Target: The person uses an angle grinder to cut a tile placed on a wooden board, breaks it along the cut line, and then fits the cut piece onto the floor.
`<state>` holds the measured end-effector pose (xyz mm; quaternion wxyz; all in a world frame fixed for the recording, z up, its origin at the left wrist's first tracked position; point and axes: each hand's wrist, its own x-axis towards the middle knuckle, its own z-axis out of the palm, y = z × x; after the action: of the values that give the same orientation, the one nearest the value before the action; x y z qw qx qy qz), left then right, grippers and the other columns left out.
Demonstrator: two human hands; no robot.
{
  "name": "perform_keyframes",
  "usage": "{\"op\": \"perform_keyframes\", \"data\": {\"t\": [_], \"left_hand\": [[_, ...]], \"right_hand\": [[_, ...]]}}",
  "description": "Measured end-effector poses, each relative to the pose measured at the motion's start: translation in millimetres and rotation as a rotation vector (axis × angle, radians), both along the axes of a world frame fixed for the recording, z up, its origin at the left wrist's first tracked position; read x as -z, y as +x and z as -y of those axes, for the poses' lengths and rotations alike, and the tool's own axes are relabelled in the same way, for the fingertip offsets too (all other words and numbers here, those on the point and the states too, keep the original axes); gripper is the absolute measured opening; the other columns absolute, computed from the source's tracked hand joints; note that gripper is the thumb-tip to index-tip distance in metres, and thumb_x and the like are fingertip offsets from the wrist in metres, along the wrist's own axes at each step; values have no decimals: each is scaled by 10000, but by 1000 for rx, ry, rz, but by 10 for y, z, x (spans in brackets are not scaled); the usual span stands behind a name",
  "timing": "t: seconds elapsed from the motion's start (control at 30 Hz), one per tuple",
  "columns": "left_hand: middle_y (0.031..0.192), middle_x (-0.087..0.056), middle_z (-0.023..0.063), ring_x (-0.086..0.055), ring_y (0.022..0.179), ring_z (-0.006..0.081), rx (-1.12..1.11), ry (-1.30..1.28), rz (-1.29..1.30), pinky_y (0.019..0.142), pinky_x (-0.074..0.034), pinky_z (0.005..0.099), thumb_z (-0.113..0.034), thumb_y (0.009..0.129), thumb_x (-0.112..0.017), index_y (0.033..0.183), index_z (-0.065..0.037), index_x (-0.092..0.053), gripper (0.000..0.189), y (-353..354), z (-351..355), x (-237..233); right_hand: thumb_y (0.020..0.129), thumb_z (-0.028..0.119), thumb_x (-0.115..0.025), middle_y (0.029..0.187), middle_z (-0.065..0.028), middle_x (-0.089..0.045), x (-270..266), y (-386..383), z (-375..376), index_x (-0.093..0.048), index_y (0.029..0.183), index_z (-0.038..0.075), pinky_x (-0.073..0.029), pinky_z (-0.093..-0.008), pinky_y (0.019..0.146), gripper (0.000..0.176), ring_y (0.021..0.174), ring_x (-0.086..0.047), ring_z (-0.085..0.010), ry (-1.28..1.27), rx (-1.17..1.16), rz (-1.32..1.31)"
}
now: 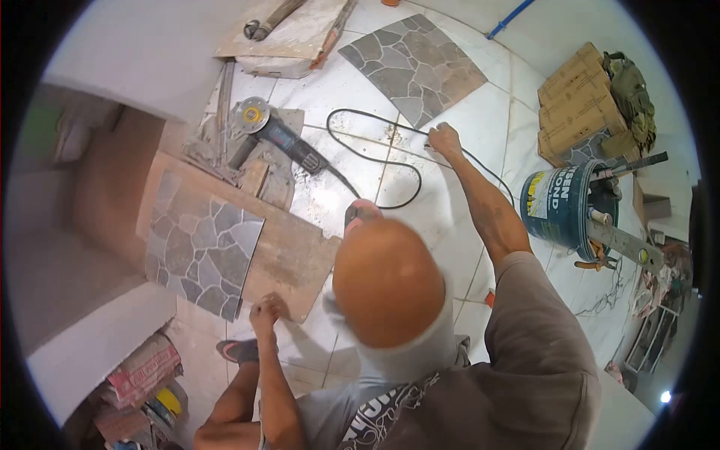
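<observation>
My right hand (444, 141) is reached out over the white tiles, its fingers closed around the black power cord (379, 160). That cord loops across the floor to an angle grinder (285, 139), which lies with its disc toward the far left. Nearer my body, my left hand (268, 309) is closed beside a brown board (289, 259); whatever it may hold is hidden. A stone-patterned tile (199, 244) rests on the board, just beyond my left hand. Another stone-patterned tile (414, 64) lies flat on the floor ahead of my right hand.
My bent right knee (388, 281) blocks part of the middle. To the right stand a tool-filled bucket (559, 206) with a level (626, 244) and stacked cardboard boxes (577, 105). A hammer (270, 21) lies on boards at the back. White dust covers the floor around the grinder.
</observation>
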<state>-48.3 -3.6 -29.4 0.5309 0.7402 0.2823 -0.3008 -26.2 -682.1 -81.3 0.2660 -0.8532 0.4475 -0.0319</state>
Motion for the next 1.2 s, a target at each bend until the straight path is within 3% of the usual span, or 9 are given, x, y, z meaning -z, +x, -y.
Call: {"op": "perform_keyframes", "data": {"t": [0.07,0.2,0.27,0.4,0.57,0.6,0.77,0.97,1.2], "left_hand": [[979,-663,91,-670,840,144,218,-63,141,678,-535,245,-242,967,-591,1137,-5,-597,292,146,653,1],[1027,-646,91,-662,886,163,354,-257,73,754,-533,271,-201,981,-609,1203,-6,-559,300,412,2200,-419],[1035,-654,118,-661,903,182,434,-415,92,777,-530,287,-200,966,-625,1212,20,-553,338,512,2733,-169],[1061,-661,163,-665,913,205,691,-419,162,795,-533,306,-202,941,-650,1236,44,-540,401,897,3694,-53],[1112,-644,193,-660,989,254,707,-446,222,845,-535,349,-226,926,-668,1282,50,-501,480,1187,4607,139],[1171,-616,211,-634,1053,264,724,-437,242,883,-521,354,-237,932,-660,1300,62,-474,509,1239,4757,174],[1382,-465,292,-515,1267,333,779,-420,361,1036,-446,395,-286,934,-653,1394,98,-348,673,1325,5393,457],[1360,-450,342,-455,1299,424,835,-390,291,1088,-369,448,-323,905,-668,1398,151,-305,774,1367,5736,455],[1404,-408,358,-429,1332,431,837,-389,219,1110,-349,436,-341,893,-676,1419,171,-254,847,1341,5787,601]], "right_hand": [[858,303,-583,1075,-355,-639,0,172,228,-607,1089,-118,-499,-469,943,481,1063,-631,-454,-75,-38,-69],[860,331,-590,1120,-374,-608,127,355,768,-587,1111,-134,-501,-482,949,528,1086,-615,-465,-94,-30,-171],[871,366,-581,1110,-382,-607,175,390,1041,-588,1104,-142,-503,-485,950,559,1077,-620,-472,-113,-2,-186],[884,420,-555,1135,-394,-592,832,259,2105,-597,1085,-147,-502,-489,951,602,1075,-621,-480,-301,-97,-256],[883,511,-551,1136,-369,-609,269,387,2167,-628,1108,-108,-477,-486,971,664,1109,-606,-466,-202,0,-245],[865,558,-564,1117,-344,-629,161,407,2237,-640,1095,-92,-466,-481,981,694,1125,-600,-449,-78,-58,-267],[867,599,-548,1145,-341,-622,287,369,2563,-631,1094,-97,-459,-471,998,737,1150,-590,-444,-123,-8,-296],[881,627,-509,1306,-358,-534,154,523,2737,-545,1245,-127,-420,-456,1058,838,1253,-527,-437,-122,-39,-380],[843,670,-523,1366,-331,-510,141,705,2902,-515,1311,-118,-407,-449,1075,916,1271,-517,-441,-67,16,-373]]}}
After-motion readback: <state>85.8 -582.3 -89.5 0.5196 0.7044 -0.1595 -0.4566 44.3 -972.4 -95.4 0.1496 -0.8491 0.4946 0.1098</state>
